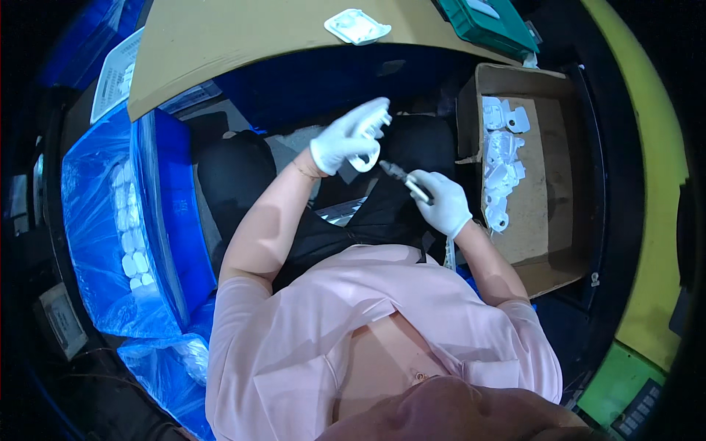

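In white gloves, both my hands are over my lap. My left hand [344, 141] is closed around a white plastic part [365, 159], whose rounded, ring-like end shows below the fingers; the rest is hidden by the glove. My right hand [443, 204] grips a small pair of pliers or nippers [416, 189] with pale handles. The dark jaws of the tool point up and left at the part, a short gap away from it. Whether the jaws are apart is too small to tell. Another white plastic piece [357, 27] lies on the tan tabletop ahead.
To my right is a cardboard box [548, 176] with several white plastic parts [502, 165] along its left side. A blue-bag-lined bin [165, 213] at my left holds rows of white pieces [131, 228]. The tabletop [243, 44] carries a green tray [489, 26]. A white basket [114, 81] stands far left.
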The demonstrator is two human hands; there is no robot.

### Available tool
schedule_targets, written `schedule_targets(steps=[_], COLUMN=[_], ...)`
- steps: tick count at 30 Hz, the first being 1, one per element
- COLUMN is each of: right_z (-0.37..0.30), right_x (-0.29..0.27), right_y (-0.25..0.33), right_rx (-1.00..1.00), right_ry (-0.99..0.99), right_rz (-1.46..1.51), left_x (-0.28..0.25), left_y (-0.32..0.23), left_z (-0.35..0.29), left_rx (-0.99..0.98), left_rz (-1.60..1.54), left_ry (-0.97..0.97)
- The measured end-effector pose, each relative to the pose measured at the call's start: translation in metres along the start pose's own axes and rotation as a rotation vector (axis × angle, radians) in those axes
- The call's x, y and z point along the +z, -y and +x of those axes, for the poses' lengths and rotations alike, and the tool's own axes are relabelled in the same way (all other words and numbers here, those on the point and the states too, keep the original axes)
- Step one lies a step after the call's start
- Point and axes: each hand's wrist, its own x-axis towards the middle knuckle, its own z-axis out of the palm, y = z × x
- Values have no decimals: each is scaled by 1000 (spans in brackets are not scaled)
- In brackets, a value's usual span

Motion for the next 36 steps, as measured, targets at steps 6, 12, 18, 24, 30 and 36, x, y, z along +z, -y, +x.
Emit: schedule_targets(steps=[6,12,18,24,30,36], right_z=[-35,-77,-77,-60,-36,-25], right_x=[-4,2,10,40,47,18], right_y=[-49,-161,-217,-278,-281,-258], right_rx=[338,639,867,892,945,991], right_ry=[-291,-529,-728,-443,-102,157], right_rz=[147,206,655,310,-75,-344], left_x=[-5,-23,-21,-61,-73,-55], left_y=[-25,-32,-32,-18,-20,-20], left_z=[15,60,84,92,84,83], left_rx=[138,328,525,385,486,464], left_rz=[-431,-368,-570,-546,-765,-670], left_ry=[-259,-492,-410,-583,-308,-252])
